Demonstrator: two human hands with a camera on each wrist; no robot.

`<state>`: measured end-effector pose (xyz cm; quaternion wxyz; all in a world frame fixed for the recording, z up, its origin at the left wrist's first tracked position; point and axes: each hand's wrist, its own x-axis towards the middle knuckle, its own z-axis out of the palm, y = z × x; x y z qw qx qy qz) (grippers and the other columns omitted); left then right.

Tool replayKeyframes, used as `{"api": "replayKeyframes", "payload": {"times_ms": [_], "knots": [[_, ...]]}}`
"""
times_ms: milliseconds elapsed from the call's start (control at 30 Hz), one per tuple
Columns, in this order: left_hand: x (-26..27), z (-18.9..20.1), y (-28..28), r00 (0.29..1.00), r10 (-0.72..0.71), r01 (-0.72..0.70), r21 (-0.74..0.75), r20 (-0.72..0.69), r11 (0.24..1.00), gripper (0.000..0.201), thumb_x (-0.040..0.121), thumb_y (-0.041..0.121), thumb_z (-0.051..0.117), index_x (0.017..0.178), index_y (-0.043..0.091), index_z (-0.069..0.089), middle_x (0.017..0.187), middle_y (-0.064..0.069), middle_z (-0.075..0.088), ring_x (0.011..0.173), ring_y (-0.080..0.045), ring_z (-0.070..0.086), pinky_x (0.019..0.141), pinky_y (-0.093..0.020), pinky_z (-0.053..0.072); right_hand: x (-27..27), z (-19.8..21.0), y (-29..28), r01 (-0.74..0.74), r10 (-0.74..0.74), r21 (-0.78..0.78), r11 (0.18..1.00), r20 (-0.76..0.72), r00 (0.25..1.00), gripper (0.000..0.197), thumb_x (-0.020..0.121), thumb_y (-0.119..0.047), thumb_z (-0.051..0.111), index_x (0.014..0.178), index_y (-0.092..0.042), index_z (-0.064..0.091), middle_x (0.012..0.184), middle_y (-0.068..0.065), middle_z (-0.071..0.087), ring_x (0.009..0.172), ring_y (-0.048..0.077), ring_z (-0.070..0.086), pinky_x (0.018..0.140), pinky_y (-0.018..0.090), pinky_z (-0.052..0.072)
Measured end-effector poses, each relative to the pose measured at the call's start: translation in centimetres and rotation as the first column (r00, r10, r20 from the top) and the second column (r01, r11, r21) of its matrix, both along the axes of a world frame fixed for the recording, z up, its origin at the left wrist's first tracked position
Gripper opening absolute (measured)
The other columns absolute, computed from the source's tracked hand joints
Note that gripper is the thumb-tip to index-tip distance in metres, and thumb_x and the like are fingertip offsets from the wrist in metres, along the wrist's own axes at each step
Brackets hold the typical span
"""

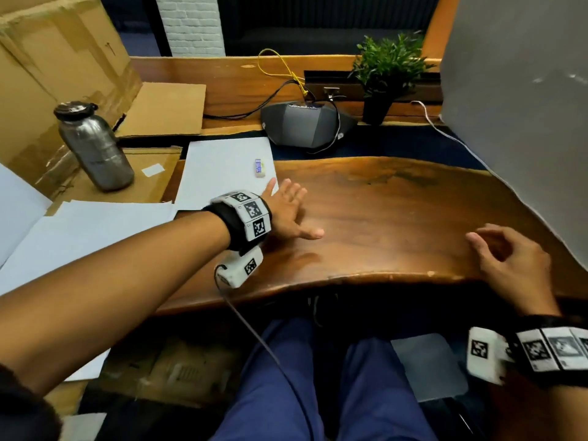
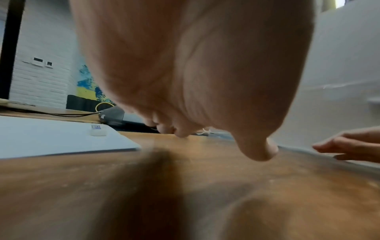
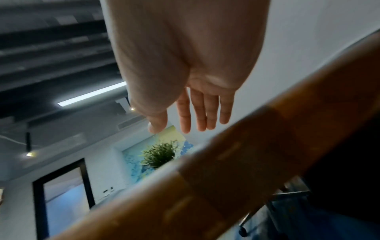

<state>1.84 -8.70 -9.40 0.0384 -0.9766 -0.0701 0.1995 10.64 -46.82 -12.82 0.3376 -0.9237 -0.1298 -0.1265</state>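
A steel bottle (image 1: 95,148) stands on cardboard (image 1: 159,186); a grey speakerphone (image 1: 305,125) sits beside a potted plant (image 1: 388,71).

We see our right hand (image 3: 185,65) from behind the palm, its fingers (image 3: 202,112) straight, loosely together and holding nothing. Below them the wooden table (image 3: 246,162) runs as a blurred slant across the view. Beyond its edge stands a green plant (image 3: 159,155) before a blue-and-yellow painting (image 3: 133,158) on the wall, with a dark-framed doorway (image 3: 63,194) to the left.
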Motion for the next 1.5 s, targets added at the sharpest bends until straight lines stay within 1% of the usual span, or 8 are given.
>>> {"api": "replayKeyframes", "payload": {"times_ms": [200,467,567,767,933,1067,1333,1500], "knots": [[3.2,-1.4,-2.9,0.991,0.121,-0.117,0.084,-0.048,0.990,0.126,0.068,0.096,0.018,0.155,0.008,-0.007,0.163,-0.014,-0.012,0.149,-0.030,-0.013,0.119,-0.048,-0.011,-0.1,-4.0,-1.5,-0.022,0.011,0.076,0.997,0.153,0.988,0.013,0.093,-0.019,0.067,0.100,-0.012,0.074,0.117,0.006,0.072,0.107,0.027,0.066,0.096,0.028,0.043],[5.1,-2.1,-13.7,0.982,-0.183,0.161,-0.322,-0.040,0.933,0.100,0.088,0.078,0.025,0.154,0.014,-0.013,0.161,-0.006,-0.022,0.149,-0.026,-0.016,0.120,-0.047,-0.008,0.5,-6.3,-1.1,0.049,-0.085,0.098,0.994,0.404,0.911,0.029,0.097,-0.023,0.052,0.107,-0.009,0.076,0.111,0.009,0.075,0.100,0.029,0.070,0.086,0.037,0.053],[6.9,-1.0,-12.1,0.995,-0.061,0.084,-0.361,0.075,0.929,0.095,0.091,0.073,0.028,0.156,0.014,-0.009,0.162,-0.005,-0.016,0.150,-0.023,-0.011,0.119,-0.046,-0.008,0.7,-7.0,-1.4,0.049,-0.088,0.095,0.994,0.462,0.882,0.028,0.098,-0.021,0.052,0.105,-0.007,0.076,0.108,0.010,0.075,0.098,0.029,0.071,0.085,0.039,0.055],[11.0,0.0,-0.8,0.933,0.330,-0.312,-0.134,0.145,0.941,0.117,0.062,0.098,0.030,0.146,0.017,0.039,0.147,-0.015,0.045,0.130,-0.036,0.046,0.108,-0.047,0.037,1.2,-7.5,-1.1,0.063,-0.101,0.087,0.994,0.553,0.827,0.028,0.097,-0.016,0.050,0.098,-0.007,0.076,0.105,0.010,0.076,0.094,0.030,0.072,0.081,0.040,0.055],[11.7,-1.4,-2.0,0.940,0.339,-0.333,-0.100,0.049,0.938,0.135,0.058,0.099,0.033,0.156,0.009,0.008,0.162,-0.015,0.010,0.148,-0.035,0.013,0.119,-0.050,0.015,1.6,-8.2,-1.1,0.062,-0.087,0.062,0.996,0.619,0.780,0.030,0.095,-0.014,0.047,0.095,-0.005,0.076,0.104,0.010,0.076,0.095,0.030,0.073,0.084,0.042,0.056],[12.3,-2.5,-6.9,0.991,0.131,-0.133,-0.151,-0.022,0.979,0.137,0.057,0.100,0.026,0.155,0.011,-0.011,0.161,-0.009,-0.020,0.149,-0.030,-0.015,0.120,-0.054,-0.001,1.6,-8.3,-1.0,0.084,-0.101,0.056,0.995,0.628,0.771,0.032,0.095,-0.015,0.045,0.096,-0.006,0.076,0.105,0.008,0.076,0.095,0.029,0.073,0.085,0.041,0.055],[11.7,-0.9,-16.9,0.943,-0.324,0.277,-0.367,-0.072,0.888,0.099,0.086,0.080,0.025,0.155,0.019,-0.011,0.162,0.001,-0.017,0.150,-0.018,-0.012,0.122,-0.047,-0.002,1.6,-8.1,-1.0,0.106,-0.114,0.048,0.993,0.612,0.783,0.031,0.095,-0.017,0.046,0.098,-0.008,0.076,0.104,0.007,0.076,0.094,0.029,0.073,0.085,0.039,0.055],[12.6,0.3,-10.8,0.994,-0.106,0.100,-0.321,0.001,0.942,0.097,0.087,0.079,0.023,0.156,0.018,-0.008,0.163,-0.001,-0.015,0.150,-0.020,-0.009,0.122,-0.046,-0.002,1.4,-7.9,-0.7,0.132,-0.146,0.068,0.989,0.592,0.792,0.030,0.094,-0.017,0.048,0.095,-0.010,0.076,0.103,0.004,0.077,0.095,0.026,0.072,0.085,0.037,0.055]]}}
